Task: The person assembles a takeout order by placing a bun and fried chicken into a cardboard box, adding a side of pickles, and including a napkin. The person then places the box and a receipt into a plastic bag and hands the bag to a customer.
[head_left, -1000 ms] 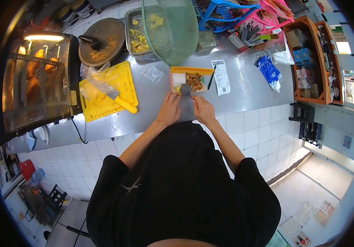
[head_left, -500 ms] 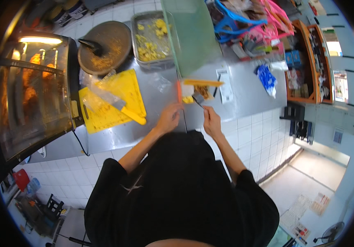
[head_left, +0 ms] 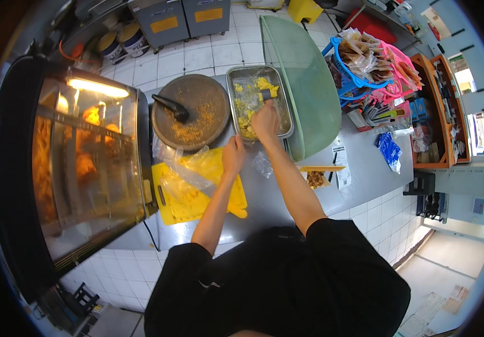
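The grey scoop point(head_left: 265, 95), held in the right hand point(head_left: 265, 121), has moved from the food box point(head_left: 325, 168), now partly behind the forearm point(head_left: 293, 182), into the tray point(head_left: 253, 68) of yellow pieces point(head_left: 245, 122), the left hand point(head_left: 233, 157) by its near corner, grip unclear.

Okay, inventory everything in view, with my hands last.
Glass-fronted cabinet: one, black, far left
Round mortar: one, brownish, right of cabinet
Pestle: one, black, in mortar
Rectangular tray: one, silvery, right of mortar
Food chunks: several, yellow, inside tray
Translucent panel: one, green, beside tray
Rectangular cutting board: one, yellow, below mortar
Plastic bags: at least two, clear, near board
Open food box: one, yellow-edged, below panel
Crumpled packet: one, blue, right of box
Plastic baskets: at least two, blue, pink, upper right
Left hand: one, bare, near tray's lower-left corner
Right hand: one, bare, over tray, holding dark tool
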The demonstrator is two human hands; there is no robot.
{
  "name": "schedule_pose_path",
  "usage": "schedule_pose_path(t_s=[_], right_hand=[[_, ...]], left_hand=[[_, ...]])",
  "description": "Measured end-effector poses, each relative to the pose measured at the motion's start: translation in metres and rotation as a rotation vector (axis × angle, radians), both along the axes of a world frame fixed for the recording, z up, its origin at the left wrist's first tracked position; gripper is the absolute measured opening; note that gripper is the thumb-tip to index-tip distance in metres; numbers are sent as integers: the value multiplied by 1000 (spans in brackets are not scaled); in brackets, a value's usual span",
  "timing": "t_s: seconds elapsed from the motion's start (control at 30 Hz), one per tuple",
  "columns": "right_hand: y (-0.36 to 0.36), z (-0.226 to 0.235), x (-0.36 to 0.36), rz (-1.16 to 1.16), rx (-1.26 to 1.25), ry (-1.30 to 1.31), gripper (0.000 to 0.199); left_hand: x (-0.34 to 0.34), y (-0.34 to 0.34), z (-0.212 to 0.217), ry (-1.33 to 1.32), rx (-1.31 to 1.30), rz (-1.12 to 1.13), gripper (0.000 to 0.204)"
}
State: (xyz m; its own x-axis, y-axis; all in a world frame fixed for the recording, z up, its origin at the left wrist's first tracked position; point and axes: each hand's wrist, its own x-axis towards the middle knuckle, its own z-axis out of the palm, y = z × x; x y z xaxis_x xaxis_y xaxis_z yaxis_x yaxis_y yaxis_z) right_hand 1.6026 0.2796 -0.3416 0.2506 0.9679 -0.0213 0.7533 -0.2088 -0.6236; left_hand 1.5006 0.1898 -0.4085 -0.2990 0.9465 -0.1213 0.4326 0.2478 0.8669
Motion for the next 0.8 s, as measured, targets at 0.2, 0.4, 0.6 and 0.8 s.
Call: schedule_pose_path(t_s=[0.2,0.4,0.6,0.8], right_hand=[[23,-12,-8,-9,-134,-185,35],[52,-17,-41,78,-85,-63,29],[80,-24,-62,168,-54,5,32],[121,-38,-67,94,47,131,31]], left_hand=[[4,4,0,-52,98,19,33],[4,9,1,-164,42,41,27],[3,10,2,-209,49,57,26],[2,12,3,-168,11,58,27]])
